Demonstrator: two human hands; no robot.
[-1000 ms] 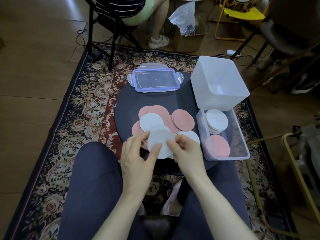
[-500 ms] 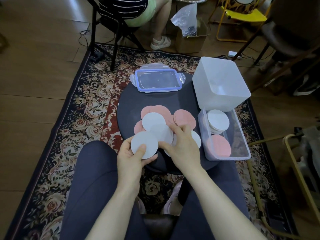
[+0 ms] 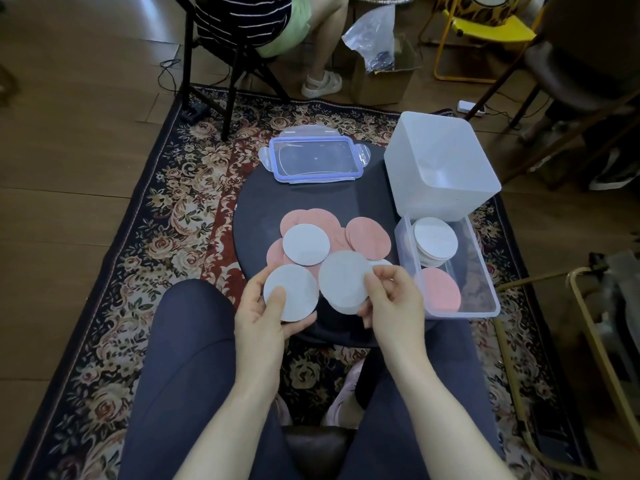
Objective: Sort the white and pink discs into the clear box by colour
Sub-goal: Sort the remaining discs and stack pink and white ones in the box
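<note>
My left hand [image 3: 265,315] holds one white disc [image 3: 294,289] flat in its palm, thumb on top. Just to its right, my right hand [image 3: 394,299] pinches another white disc [image 3: 341,280] by its right edge, lifted above the near rim of the round dark table [image 3: 311,202]. A loose pile of pink discs [image 3: 369,237] lies mid-table with a white disc [image 3: 306,244] on top. The clear box [image 3: 485,282] stands at the right, with a stack of white discs [image 3: 434,239] in its far end and pink discs [image 3: 440,294] in its near end.
A blue-rimmed clear lid [image 3: 315,161] lies at the table's far edge. A tall white tub [image 3: 440,164] stands behind the clear box. A seated person [image 3: 277,26] and chair legs are beyond the patterned rug [image 3: 156,220]. A metal frame [image 3: 595,341] stands at right.
Both hands first held one white disc together; the left hand then carried it off to the left. The right hand reached into the pile and has lifted a second white disc.
</note>
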